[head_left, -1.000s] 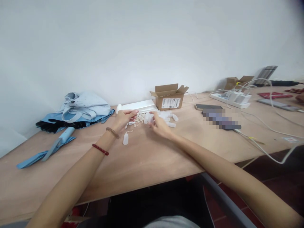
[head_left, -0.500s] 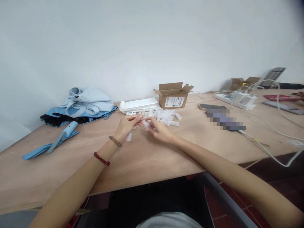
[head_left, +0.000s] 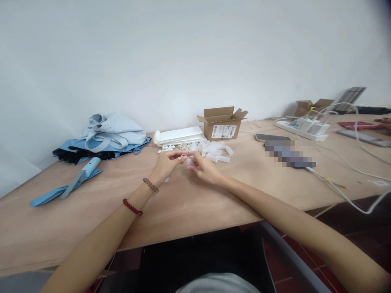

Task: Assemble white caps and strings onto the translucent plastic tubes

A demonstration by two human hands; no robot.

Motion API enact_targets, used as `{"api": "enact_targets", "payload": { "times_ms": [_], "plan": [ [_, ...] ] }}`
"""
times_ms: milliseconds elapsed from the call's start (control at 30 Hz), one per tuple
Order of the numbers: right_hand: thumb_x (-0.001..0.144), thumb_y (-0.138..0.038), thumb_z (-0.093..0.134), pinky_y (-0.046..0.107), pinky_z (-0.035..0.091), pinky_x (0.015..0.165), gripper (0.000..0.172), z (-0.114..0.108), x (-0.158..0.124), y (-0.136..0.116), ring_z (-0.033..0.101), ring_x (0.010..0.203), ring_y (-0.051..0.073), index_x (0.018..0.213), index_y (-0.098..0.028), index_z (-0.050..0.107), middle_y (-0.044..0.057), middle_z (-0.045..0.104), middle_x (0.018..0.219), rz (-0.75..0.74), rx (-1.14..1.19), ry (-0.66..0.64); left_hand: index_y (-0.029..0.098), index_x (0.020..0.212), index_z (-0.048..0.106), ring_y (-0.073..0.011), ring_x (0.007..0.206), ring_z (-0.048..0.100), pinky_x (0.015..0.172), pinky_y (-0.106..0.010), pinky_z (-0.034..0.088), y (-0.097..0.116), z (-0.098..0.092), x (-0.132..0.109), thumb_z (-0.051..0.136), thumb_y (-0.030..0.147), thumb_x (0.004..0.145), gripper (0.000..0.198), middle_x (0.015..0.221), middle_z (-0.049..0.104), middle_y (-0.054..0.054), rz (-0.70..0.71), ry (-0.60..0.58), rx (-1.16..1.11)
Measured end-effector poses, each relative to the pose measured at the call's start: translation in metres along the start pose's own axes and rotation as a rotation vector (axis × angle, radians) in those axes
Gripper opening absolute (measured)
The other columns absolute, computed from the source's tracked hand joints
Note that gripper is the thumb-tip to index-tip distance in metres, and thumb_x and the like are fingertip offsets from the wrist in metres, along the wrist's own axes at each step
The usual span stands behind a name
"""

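My left hand (head_left: 168, 165) is closed in a pinch on a small white ring (head_left: 182, 156), which shows as a thin loop at the fingertips. Against it, my right hand (head_left: 205, 167) grips a small translucent plastic bottle (head_left: 189, 162), partly hidden by the fingers. The fingertips of both hands nearly touch. Just beyond lie several similar translucent bottles (head_left: 219, 152), loose white rings (head_left: 183, 147) and small white caps (head_left: 168, 149). Another translucent piece (head_left: 166, 179) is on the table, mostly covered by my left hand.
Behind the small parts are a white flat package (head_left: 180, 134) and an open cardboard box (head_left: 224, 129). A blue umbrella (head_left: 91, 165) and light-blue cloth bag (head_left: 114, 130) lie left. Phones (head_left: 271, 137), a power strip (head_left: 302, 131) and white cables occupy the right side.
My left hand has moved slightly right and closer to my right hand, and the ring now shows beside the bottle. The translucent piece below is more covered.
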State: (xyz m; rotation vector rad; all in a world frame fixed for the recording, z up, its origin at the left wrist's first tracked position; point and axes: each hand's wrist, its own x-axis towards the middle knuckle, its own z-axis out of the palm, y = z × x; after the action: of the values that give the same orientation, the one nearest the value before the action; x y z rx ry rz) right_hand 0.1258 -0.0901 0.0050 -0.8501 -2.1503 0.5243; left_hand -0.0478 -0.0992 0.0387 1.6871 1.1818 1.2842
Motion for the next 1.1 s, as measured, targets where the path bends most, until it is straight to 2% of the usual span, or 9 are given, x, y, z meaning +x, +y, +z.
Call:
{"api": "enact_targets", "payload": {
  "times_ms": [100,200,367,500,667,833,900,967,1100],
  "plan": [
    [0.082,-0.019,0.050,0.028,0.039,0.068,0.036,0.001,0.000,0.000,0.053,0.067,0.016,0.118,-0.016,0.043,0.000,0.058,0.072,-0.007,0.018,0.004,0.014,0.088,0.072,-0.0160,0.075,0.063,0.071,-0.030,0.052,0.000,0.001,-0.001,0.075,0.032,0.063,0.031,0.091,0.071,-0.008,-0.010,0.004,-0.021],
    [0.083,-0.018,0.049,0.028,0.040,0.068,0.033,0.003,0.000,-0.001,0.055,0.068,0.015,0.116,-0.015,0.043,0.000,0.058,0.072,-0.005,0.045,0.021,0.013,0.086,0.071,-0.0162,0.076,0.062,0.071,-0.030,0.052,-0.001,0.002,-0.001,0.075,0.033,0.062,0.031,0.088,0.070,-0.007,-0.027,-0.001,-0.044],
    [0.081,-0.019,0.051,0.028,0.043,0.071,0.031,0.003,0.000,-0.004,0.058,0.078,0.015,0.111,-0.017,0.045,0.005,0.061,0.090,0.044,0.069,0.093,0.012,0.079,0.070,-0.0145,0.073,0.061,0.072,-0.029,0.052,0.000,0.005,-0.003,0.075,0.032,0.063,0.027,0.081,0.069,-0.006,-0.087,-0.011,-0.121],
    [0.079,-0.023,0.057,0.028,0.044,0.071,0.026,0.004,0.001,-0.003,0.057,0.082,0.016,0.103,-0.017,0.050,0.007,0.061,0.094,0.058,0.050,0.154,0.011,0.073,0.069,-0.0123,0.064,0.058,0.067,-0.027,0.050,0.002,0.007,-0.005,0.074,0.033,0.064,0.024,0.069,0.066,-0.004,-0.099,0.059,-0.090],
    [0.080,-0.028,0.057,0.028,0.043,0.069,0.018,0.005,0.003,0.000,0.057,0.080,0.016,0.094,-0.017,0.055,0.007,0.063,0.090,0.063,-0.018,0.161,0.013,0.072,0.067,-0.0120,0.058,0.057,0.061,-0.026,0.048,0.004,0.009,-0.007,0.073,0.034,0.064,0.023,0.064,0.065,-0.003,-0.087,0.068,-0.002],
    [0.084,-0.034,0.051,0.024,0.038,0.060,0.021,0.004,0.005,0.000,0.053,0.063,0.013,0.078,-0.016,0.060,0.002,0.062,0.070,0.111,0.017,0.063,0.014,0.075,0.067,-0.0149,0.064,0.061,0.063,-0.027,0.050,0.001,0.010,-0.007,0.072,0.035,0.065,0.024,0.073,0.068,-0.005,-0.071,0.002,0.056],
    [0.084,-0.034,0.051,0.024,0.036,0.057,0.023,0.002,0.007,-0.001,0.050,0.060,0.012,0.072,-0.015,0.058,0.001,0.059,0.064,0.134,0.074,0.061,0.014,0.080,0.067,-0.0169,0.071,0.063,0.066,-0.029,0.051,-0.001,0.009,-0.007,0.070,0.033,0.068,0.023,0.080,0.069,-0.007,-0.032,-0.024,0.091],
    [0.082,-0.035,0.052,0.023,0.035,0.055,0.026,0.001,0.008,0.000,0.048,0.058,0.011,0.065,-0.016,0.054,-0.001,0.054,0.060,0.168,0.142,0.063,0.014,0.085,0.066,-0.0181,0.078,0.063,0.071,-0.030,0.052,-0.004,0.008,-0.007,0.067,0.030,0.072,0.021,0.086,0.069,-0.008,0.066,-0.023,0.191],
    [0.077,-0.036,0.055,0.023,0.040,0.055,0.024,-0.002,0.010,0.001,0.049,0.062,0.012,0.065,-0.016,0.052,-0.002,0.051,0.062,0.263,0.413,0.024,0.015,0.099,0.063,-0.0195,0.087,0.060,0.073,-0.033,0.052,-0.005,0.004,-0.009,0.059,0.024,0.079,0.022,0.098,0.064,-0.010,0.397,-0.029,0.495]
  ]
}}
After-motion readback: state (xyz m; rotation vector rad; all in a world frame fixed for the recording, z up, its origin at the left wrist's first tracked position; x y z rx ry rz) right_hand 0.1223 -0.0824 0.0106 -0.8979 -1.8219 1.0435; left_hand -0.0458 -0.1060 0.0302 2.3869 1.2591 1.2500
